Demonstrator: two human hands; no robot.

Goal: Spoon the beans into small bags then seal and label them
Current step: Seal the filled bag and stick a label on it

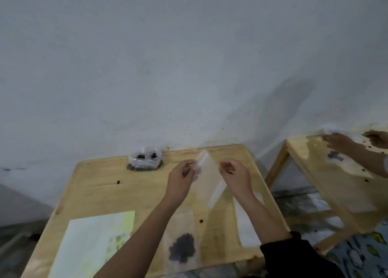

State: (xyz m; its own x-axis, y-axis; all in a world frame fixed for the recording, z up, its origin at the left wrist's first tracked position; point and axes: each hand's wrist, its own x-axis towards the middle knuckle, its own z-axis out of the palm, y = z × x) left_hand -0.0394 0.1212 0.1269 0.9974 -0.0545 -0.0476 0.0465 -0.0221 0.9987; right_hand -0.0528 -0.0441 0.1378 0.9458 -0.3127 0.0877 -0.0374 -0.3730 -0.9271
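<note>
Fingers (189, 166) of left hand (181, 179) and right hand (235, 175) pinch opposite edges of empty bag (210, 182), held above bench (105, 183) middle, long axis running far to near. Bean container (144, 159) sits far-left of bag, by wall (189, 67), nearer left hand; mouth likely needs opening first.

Quick tally for you: two wooden tables, your table (100, 193) and a second table (302, 149) off to the right. Four hands total: your left hand (182, 178), your right hand (235, 175), plus someone else's two hands (340, 142) over that right table. Two small bags I can count, one empty bag (210, 183) and one filled bag (182, 248) near you. One whitish stack (247, 227) at near right, number of pieces unclear. One clear bean container (144, 159) at the far edge. One yellow-green sheet (92, 246) near left.
</note>
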